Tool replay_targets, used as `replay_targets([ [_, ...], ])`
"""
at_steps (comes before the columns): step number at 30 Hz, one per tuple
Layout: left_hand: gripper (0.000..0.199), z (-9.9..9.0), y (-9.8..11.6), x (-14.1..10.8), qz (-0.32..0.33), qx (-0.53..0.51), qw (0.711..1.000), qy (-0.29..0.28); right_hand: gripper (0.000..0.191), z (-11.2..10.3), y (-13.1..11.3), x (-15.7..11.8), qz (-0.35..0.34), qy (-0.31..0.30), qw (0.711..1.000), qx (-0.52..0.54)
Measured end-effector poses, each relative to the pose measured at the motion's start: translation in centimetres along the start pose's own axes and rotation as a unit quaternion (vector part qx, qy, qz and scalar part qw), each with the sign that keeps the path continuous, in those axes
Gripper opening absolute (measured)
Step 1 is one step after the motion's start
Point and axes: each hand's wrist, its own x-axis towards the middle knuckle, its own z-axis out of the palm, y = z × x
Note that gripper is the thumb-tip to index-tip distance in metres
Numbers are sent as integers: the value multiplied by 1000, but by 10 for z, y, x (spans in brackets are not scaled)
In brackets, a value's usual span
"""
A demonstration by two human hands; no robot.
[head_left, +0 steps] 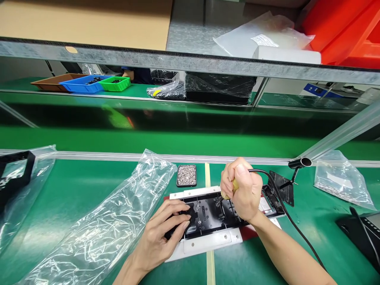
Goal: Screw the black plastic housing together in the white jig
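Note:
A black panel [212,213] lies in a white fixture [208,241] on the green bench, near the front edge. My left hand [162,233] presses on the panel's left end, its fingers resting on a black part. My right hand [242,188] is closed around a yellowish-handled electric screwdriver [233,186], held upright with its tip down on the panel's middle. The tool's black cable [285,213] runs off to the right. A small black tray of screws [187,175] sits just behind the fixture.
A crumpled clear plastic bag [101,229] lies left of the fixture, and a black frame in plastic [14,174] farther left. Another bag of small parts [341,178] lies at right. A dark device [360,233] sits at the right edge. Coloured bins [86,83] stand across the conveyor.

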Motion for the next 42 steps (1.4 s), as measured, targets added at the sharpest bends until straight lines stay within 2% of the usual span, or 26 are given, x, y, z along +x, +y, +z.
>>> replay_targets([
  [11,23,0,0,-2,-7,-2,1000,0,34,0,-10,0,-46,-19,997,-59],
  [19,23,0,1,-1,-2,-5,1000,1,30,-2,-13,-1,45,-12,999,1],
  [24,23,0,0,-2,-9,1,1000,0,38,4,-9,-1,23,15,1000,0],
  [30,23,0,1,-1,-7,4,1000,4,44,7,-7,0,23,17,1000,-6],
  [42,22,1,2,0,-15,0,1000,10,46,7,-8,1,27,33,999,-8],
])
